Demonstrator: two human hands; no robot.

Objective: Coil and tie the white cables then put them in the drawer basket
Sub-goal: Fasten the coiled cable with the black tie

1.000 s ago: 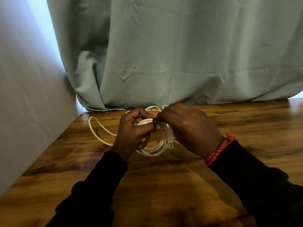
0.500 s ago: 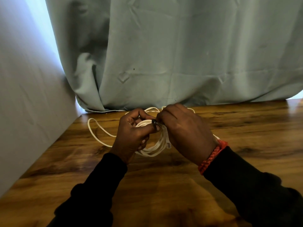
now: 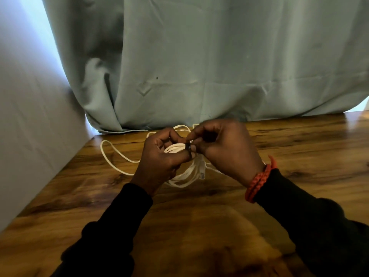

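Near the table's [image 3: 299,148] far edge, by the curtain [image 3: 199,66]: left hand [image 3: 161,158] clamped around the coiled white cable [image 3: 180,179]. Right hand [image 3: 225,148] pinching a dark tie [image 3: 188,147] on the coil, fingertips touching the left's.

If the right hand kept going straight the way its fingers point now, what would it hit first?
The right hand points left, fingertips at the dark tie on the white cable coil. Just past it comes the left hand, apparently already touching.

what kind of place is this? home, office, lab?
Most likely a room in a home, though not certain: a wood-grain tabletop pushed against a pale green curtain with daylight behind, a plain wall at the left. No lab or shop gear shows.
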